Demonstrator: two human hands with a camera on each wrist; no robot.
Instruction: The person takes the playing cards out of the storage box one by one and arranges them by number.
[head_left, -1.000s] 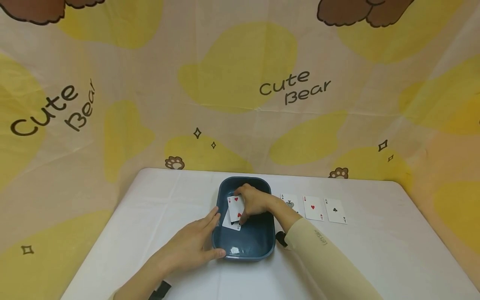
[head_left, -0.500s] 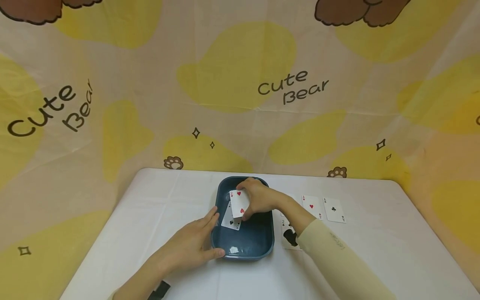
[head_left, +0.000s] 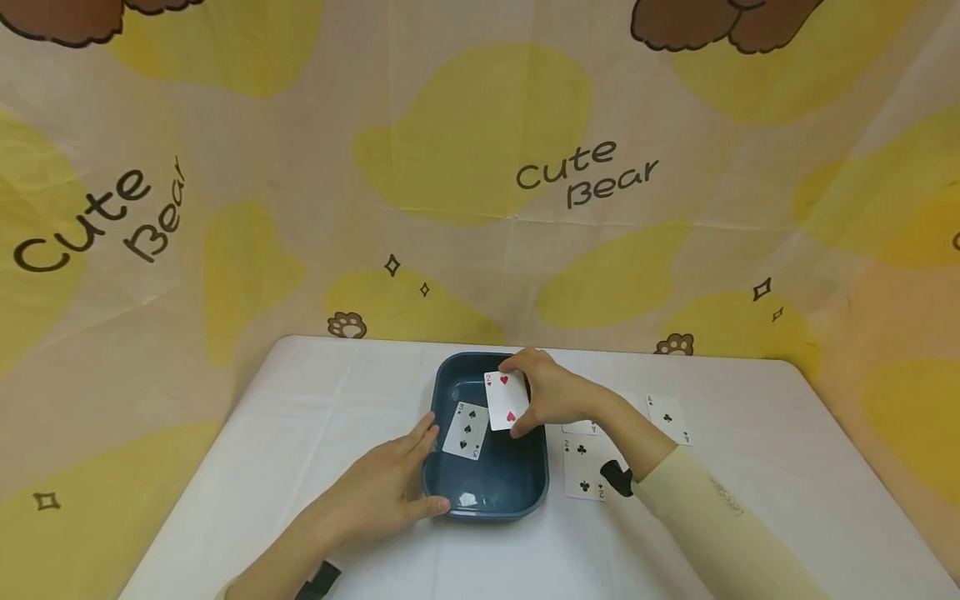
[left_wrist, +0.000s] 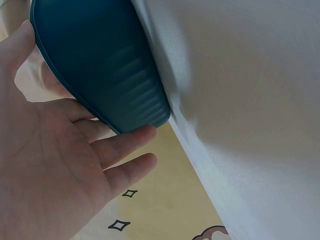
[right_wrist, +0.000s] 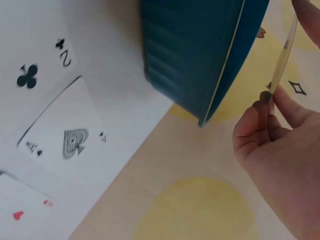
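Observation:
My right hand [head_left: 561, 396] pinches the two of hearts [head_left: 504, 402] by its edges, over the right half of a dark blue tray [head_left: 491, 492]. Edge-on, that playing card [right_wrist: 284, 59] shows between thumb and fingers in the right wrist view. A three of spades [head_left: 467, 432] lies face up inside the tray at its left. My left hand [head_left: 375, 492] rests against the tray's left side, fingers fairly straight; in the left wrist view its thumb touches the rim and its fingers lie along the outer wall [left_wrist: 125, 85].
Right of the tray, a two of clubs [head_left: 581, 473] and an ace of clubs [head_left: 667, 418] lie on the white table [head_left: 787, 500]. The ace of spades [right_wrist: 75, 142] and ace of hearts [right_wrist: 22, 212] show in the right wrist view. A patterned cloth [head_left: 480, 167] hangs behind.
My right hand has lifted the two of hearts off the three of spades and carried it rightward, uncovering the three. The left hand and tray have stayed put.

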